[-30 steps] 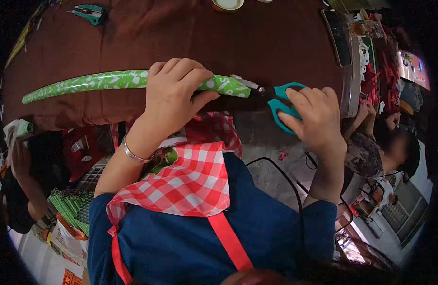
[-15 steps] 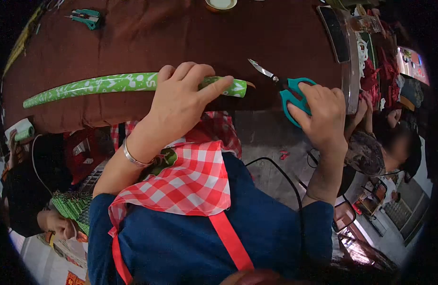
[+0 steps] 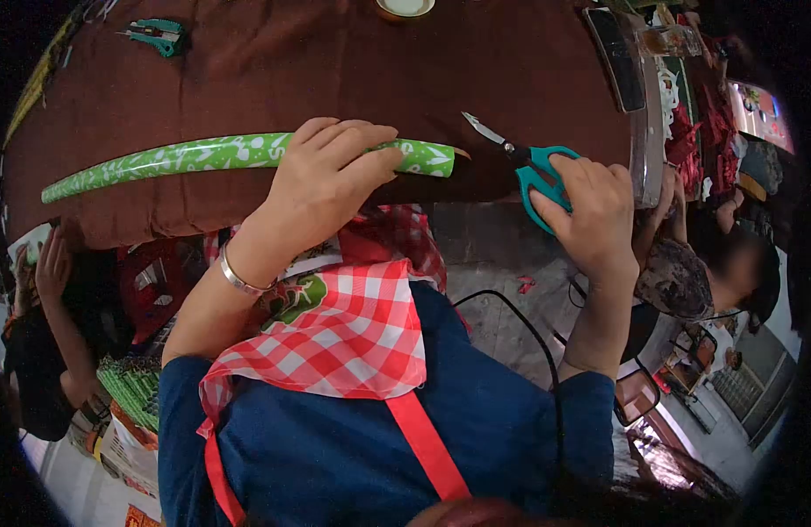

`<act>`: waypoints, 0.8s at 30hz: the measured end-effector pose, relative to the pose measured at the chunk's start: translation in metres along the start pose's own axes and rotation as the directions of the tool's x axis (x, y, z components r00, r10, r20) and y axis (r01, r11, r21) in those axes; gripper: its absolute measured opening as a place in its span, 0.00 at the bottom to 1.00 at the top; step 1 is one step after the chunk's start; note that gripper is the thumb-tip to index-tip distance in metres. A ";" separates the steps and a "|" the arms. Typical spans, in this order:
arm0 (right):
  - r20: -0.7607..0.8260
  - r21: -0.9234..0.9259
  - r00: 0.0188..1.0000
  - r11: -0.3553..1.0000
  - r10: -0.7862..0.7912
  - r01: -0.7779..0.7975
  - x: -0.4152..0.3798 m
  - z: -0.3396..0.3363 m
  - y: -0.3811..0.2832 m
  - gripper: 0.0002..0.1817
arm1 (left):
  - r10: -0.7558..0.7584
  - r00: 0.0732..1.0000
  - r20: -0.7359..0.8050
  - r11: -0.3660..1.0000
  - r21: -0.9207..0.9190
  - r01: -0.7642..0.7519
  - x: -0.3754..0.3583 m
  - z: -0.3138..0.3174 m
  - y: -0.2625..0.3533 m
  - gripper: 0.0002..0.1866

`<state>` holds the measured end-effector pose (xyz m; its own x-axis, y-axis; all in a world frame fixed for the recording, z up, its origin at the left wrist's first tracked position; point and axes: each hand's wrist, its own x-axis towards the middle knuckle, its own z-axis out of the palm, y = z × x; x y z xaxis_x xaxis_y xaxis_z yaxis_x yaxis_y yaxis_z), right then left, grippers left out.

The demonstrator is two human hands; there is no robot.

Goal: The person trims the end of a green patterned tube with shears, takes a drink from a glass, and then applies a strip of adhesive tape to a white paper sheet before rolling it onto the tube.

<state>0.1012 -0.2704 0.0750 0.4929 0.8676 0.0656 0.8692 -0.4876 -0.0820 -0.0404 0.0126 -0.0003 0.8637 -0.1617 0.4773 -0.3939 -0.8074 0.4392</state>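
A long green roll of printed sheet (image 3: 186,161) with white patterns lies along the near edge of the brown-covered table. My left hand (image 3: 326,171) is closed over it toward its right end, fingers wrapped over the top. A small tan tip shows at that end. In my right hand (image 3: 594,206) are scissors (image 3: 537,167) with teal handles, thumb and fingers in the loops. Their blades are close together and point up and left, a short gap from the roll's end.
A teal box cutter (image 3: 159,37) lies at the far left of the table. At the top edge stands a small bowl (image 3: 405,7). A dark phone (image 3: 615,61) rests on the right. Other people's hands are at both sides, one pair by a roll (image 3: 29,241) at left.
My left thumb and fingers have drawn in closer on the roll. The scissors have hardly moved. At the left, a co-worker's arm has come forward to the other roll.
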 end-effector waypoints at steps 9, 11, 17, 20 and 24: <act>-0.001 0.003 1.000 1.000 -0.003 0.003 0.004 0.000 -0.003 0.23 | -0.036 0.970 0.240 0.984 0.178 -0.008 0.006 -0.008 0.009 0.25; 0.010 0.015 1.000 1.000 0.013 -0.013 0.004 -0.001 -0.004 0.23 | -0.020 0.988 0.156 0.992 0.124 0.000 0.004 -0.007 0.006 0.24; 0.001 0.033 1.000 0.999 0.018 -0.018 0.003 0.000 -0.006 0.20 | -0.022 1.000 0.006 1.000 -0.015 0.022 0.002 -0.002 -0.001 0.19; -0.008 0.014 1.000 1.000 0.006 -0.006 0.005 -0.001 -0.006 0.21 | -0.053 0.998 0.017 0.999 -0.006 0.053 0.004 -0.004 0.001 0.19; -0.012 0.007 1.000 1.000 -0.007 0.007 0.007 -0.010 -0.008 0.26 | -0.067 0.997 0.033 0.998 -0.011 0.068 0.005 -0.007 0.003 0.19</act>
<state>0.0981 -0.2612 0.0859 0.4871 0.8699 0.0778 0.8724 -0.4806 -0.0888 -0.0391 0.0129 0.0090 0.8981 -0.1254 0.4216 -0.3379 -0.8103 0.4787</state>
